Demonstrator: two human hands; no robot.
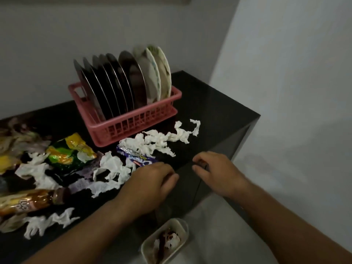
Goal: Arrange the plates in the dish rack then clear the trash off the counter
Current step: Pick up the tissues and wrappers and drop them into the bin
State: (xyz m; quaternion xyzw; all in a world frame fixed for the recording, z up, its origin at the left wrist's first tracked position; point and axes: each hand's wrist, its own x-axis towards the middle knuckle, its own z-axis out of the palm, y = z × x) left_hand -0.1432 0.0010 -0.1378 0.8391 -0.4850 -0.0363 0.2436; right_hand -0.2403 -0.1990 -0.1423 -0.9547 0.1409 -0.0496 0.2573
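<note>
One black counter (pixel 209 111) holds a pink dish rack (pixel 133 128) full of plates (pixel 122 84) standing on edge. The left hand (pixel 152 180) and right hand (pixel 215 172) curl at its front edge; whether they hold anything is unclear. Torn tissues (pixel 112 168) and wrappers (pixel 70 153) lie by the rack.

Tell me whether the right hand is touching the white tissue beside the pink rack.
Apart. The head view shows bare dark counter between the right hand and the tissue.

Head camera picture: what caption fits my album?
Plates stand in the pink dish rack; left hand and right hand hover by tissues and wrappers on the counter.
</note>
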